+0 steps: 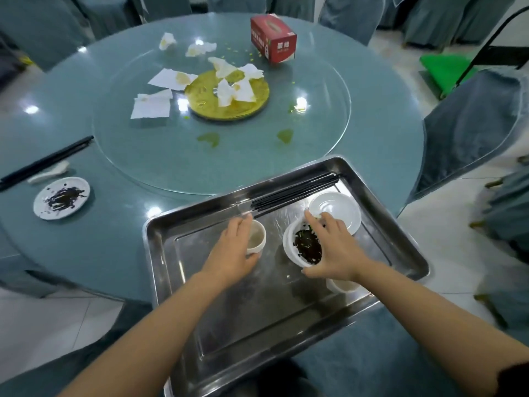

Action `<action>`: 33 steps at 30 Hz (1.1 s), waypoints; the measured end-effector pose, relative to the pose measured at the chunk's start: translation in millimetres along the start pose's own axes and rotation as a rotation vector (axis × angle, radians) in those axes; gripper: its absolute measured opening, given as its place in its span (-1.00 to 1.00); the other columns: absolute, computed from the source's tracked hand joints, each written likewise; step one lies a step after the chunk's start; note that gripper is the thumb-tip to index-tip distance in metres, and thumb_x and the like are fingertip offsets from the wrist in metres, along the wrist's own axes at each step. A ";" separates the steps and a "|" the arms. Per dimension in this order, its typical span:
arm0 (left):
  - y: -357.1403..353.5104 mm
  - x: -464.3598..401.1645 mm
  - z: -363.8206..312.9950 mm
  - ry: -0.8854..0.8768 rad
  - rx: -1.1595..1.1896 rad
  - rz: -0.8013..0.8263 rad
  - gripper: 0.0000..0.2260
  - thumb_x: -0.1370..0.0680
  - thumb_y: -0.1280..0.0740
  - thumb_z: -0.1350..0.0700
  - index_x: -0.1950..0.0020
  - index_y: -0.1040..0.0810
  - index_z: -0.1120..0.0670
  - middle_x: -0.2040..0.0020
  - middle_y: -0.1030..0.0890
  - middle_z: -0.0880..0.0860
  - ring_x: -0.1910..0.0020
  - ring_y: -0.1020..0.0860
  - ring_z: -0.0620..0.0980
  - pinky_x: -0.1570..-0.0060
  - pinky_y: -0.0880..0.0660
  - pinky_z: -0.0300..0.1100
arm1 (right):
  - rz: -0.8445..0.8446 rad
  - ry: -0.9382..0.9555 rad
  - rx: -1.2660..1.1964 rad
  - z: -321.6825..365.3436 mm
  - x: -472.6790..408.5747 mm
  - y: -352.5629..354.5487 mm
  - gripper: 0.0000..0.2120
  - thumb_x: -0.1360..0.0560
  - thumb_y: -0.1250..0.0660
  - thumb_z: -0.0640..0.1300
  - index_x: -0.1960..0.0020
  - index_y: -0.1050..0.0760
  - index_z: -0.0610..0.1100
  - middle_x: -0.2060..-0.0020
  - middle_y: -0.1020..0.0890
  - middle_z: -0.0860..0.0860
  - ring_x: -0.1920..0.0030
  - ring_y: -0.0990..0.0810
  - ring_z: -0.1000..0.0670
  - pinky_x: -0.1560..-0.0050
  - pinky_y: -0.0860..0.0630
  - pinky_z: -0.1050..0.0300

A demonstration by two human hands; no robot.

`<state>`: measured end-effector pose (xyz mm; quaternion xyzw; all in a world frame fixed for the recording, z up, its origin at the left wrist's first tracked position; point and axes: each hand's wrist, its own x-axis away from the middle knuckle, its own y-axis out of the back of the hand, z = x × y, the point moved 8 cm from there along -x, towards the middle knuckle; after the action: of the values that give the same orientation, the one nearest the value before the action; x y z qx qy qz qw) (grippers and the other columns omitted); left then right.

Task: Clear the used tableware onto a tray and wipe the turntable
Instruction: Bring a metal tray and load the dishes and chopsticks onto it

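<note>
**Cup and bowl held on the steel tray**

A steel tray [183, 282] is seen at the near edge of the round tabletop [120, 224], partly overhanging it. Inside the tray, a small white cup [256, 237] is gripped by the left hand [233, 250], whose fingers are curled around the cup's left side. Just right of the cup, a white bowl [306, 246] of dark leftovers is held by the right hand [333, 247]; its fingers are spread over the far rim and its thumb is laid along the near rim. An empty white bowl [337, 209] is found in the tray's far right corner, touching the held bowl. A bundle of black chopsticks [294, 191] is laid along the tray's far wall. Another white cup [342, 285] is partly hidden under the right wrist.

Beyond the tray, the glass turntable [160, 156] is marked with greenish spills and strewn with crumpled, stained napkins [151, 106] around its gold hub [206, 110]. A red tissue box [273, 38] is set on the turntable's far side. Left of the tray, on the tabletop, a small plate [61, 197] smeared with dark scraps is seen, with a white spoon [50, 174] and a black pair of chopsticks [45, 161] beyond it.
</note>
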<state>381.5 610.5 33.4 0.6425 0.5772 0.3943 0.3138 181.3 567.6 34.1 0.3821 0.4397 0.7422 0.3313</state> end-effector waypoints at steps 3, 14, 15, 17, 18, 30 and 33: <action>-6.5 -8.3 1.5 -0.005 0.007 0.011 -0.27 -0.50 -0.37 0.03 -0.56 -0.04 0.09 -0.42 -0.21 0.05 -0.35 -0.32 0.09 -0.30 -0.34 -0.07 | 0.028 0.053 0.087 -1.0 -14.9 -9.8 0.13 -0.20 -0.40 0.35 -0.51 0.24 0.15 -0.41 -0.10 -0.01 -0.36 -0.17 -0.09 -0.34 -0.33 -0.02; -21.9 -22.5 19.5 -0.024 0.034 0.038 -0.24 -0.51 -0.39 -0.01 -0.56 -0.03 0.07 -0.43 -0.22 0.03 -0.35 -0.32 0.05 -0.30 -0.35 -0.12 | 0.111 0.111 0.083 -13.7 -43.5 -30.0 0.14 -0.22 -0.38 0.37 -0.51 0.28 0.13 -0.44 -0.06 0.00 -0.41 -0.12 -0.08 -0.42 -0.21 0.01; -23.1 -23.2 21.3 -0.024 0.032 0.042 -0.24 -0.50 -0.39 -0.01 -0.56 -0.03 0.07 -0.43 -0.21 0.03 -0.36 -0.32 0.05 -0.30 -0.36 -0.11 | 0.119 0.114 0.085 -14.3 -44.6 -30.6 0.15 -0.22 -0.39 0.37 -0.52 0.30 0.12 -0.44 -0.05 0.00 -0.41 -0.11 -0.08 -0.42 -0.20 0.01; -25.3 -23.8 24.5 -0.027 0.028 0.044 -0.24 -0.50 -0.39 -0.01 -0.56 -0.04 0.07 -0.44 -0.22 0.04 -0.36 -0.32 0.05 -0.31 -0.36 -0.10 | 0.130 0.125 0.105 -15.3 -46.8 -31.5 0.19 -0.20 -0.39 0.39 -0.51 0.33 0.11 -0.45 -0.04 -0.01 -0.41 -0.10 -0.09 -0.42 -0.21 0.01; -26.9 -24.0 26.0 -0.027 0.027 0.047 -0.24 -0.50 -0.40 -0.01 -0.56 -0.04 0.07 -0.44 -0.22 0.04 -0.36 -0.32 0.06 -0.31 -0.36 -0.10 | 0.136 0.127 0.113 -15.6 -47.9 -31.9 0.20 -0.19 -0.39 0.39 -0.51 0.35 0.12 -0.45 -0.03 -0.01 -0.42 -0.10 -0.09 -0.43 -0.22 0.00; -30.4 -15.5 26.6 -0.034 0.011 0.012 -0.29 -0.45 -0.42 0.04 -0.52 -0.18 0.11 -0.36 -0.31 0.08 -0.28 -0.38 0.08 -0.23 -0.40 -0.08 | 0.136 0.137 0.113 -9.5 -52.1 -26.3 0.21 -0.19 -0.45 0.28 -0.50 0.36 0.15 -0.40 -0.11 -0.04 -0.33 -0.18 -0.11 -0.31 -0.36 -0.02; -28.8 -13.5 26.9 -0.036 0.014 -0.011 -0.28 -0.44 -0.44 0.03 -0.51 -0.20 0.12 -0.33 -0.35 0.09 -0.25 -0.41 0.09 -0.21 -0.43 -0.06 | 0.106 0.155 0.098 -5.3 -52.9 -19.0 0.19 -0.21 -0.45 0.29 -0.51 0.34 0.13 -0.37 -0.17 -0.07 -0.31 -0.22 -0.12 -0.31 -0.36 -0.03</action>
<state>390.3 602.4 -6.5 0.6483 0.5778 0.3770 0.3220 205.5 529.2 0.6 0.3620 0.4791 0.7636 0.2373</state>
